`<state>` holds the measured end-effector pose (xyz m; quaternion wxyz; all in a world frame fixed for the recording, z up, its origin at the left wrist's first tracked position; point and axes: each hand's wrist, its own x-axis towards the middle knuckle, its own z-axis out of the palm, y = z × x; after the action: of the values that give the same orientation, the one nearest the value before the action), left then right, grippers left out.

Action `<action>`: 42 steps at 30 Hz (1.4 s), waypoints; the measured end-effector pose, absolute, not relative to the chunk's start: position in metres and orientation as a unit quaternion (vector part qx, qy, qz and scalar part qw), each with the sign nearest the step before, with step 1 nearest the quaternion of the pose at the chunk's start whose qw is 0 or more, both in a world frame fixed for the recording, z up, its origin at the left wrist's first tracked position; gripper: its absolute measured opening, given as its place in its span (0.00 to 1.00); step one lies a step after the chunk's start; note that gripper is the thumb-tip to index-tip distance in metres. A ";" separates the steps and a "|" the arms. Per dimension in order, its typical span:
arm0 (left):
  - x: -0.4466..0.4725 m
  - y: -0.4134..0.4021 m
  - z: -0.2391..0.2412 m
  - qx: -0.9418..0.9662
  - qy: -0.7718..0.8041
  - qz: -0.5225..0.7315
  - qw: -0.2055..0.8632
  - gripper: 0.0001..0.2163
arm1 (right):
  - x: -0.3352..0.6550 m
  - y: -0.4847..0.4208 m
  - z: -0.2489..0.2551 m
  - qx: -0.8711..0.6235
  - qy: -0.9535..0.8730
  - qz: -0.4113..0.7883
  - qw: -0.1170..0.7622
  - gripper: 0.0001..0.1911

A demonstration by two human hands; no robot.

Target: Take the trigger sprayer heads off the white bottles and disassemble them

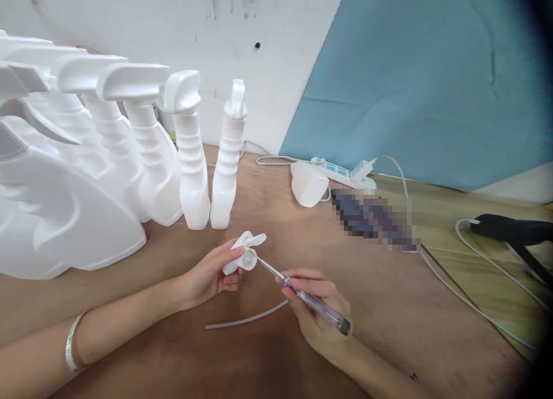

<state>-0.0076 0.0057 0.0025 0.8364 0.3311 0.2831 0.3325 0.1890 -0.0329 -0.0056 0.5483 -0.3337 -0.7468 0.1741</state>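
Note:
My left hand (216,272) grips a white spray bottle trigger head (239,258), its round underside opening turned toward me. In my right hand (319,307) is a screwdriver (317,305) with a clear handle and a dark end cap. Its thin metal shaft points up and left, the tip at the opening of the trigger head; whether it touches inside, I cannot tell. Below the hands, a thin, translucent tube (246,321) lies curved on the wooden table (181,353), one end hidden behind my right hand.
Several white spray bottles (155,168) stand in a group at the left. A white bottle-like piece (309,183) lies by a power strip (341,173) at the back. A blurred-out dark object (374,220) and white cables (449,292) are on the right, near a black stand (514,232).

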 end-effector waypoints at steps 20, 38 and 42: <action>-0.009 0.002 0.012 0.448 0.368 0.256 0.773 0.24 | 0.193 -0.018 0.001 -0.329 -0.517 0.561 0.557 0.02; -0.007 -0.002 0.006 0.531 0.426 0.395 0.616 0.25 | 0.191 -0.012 0.001 -0.367 -0.409 0.534 0.642 0.14; -0.007 -0.006 0.009 0.515 0.400 0.424 0.628 0.24 | 0.187 -0.014 0.010 -0.442 -0.436 0.557 0.552 0.11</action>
<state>-0.0068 -0.0061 0.0095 0.6281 0.5154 0.4001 0.4240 0.1872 -0.0142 0.0096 0.5515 -0.4421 -0.4357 0.5572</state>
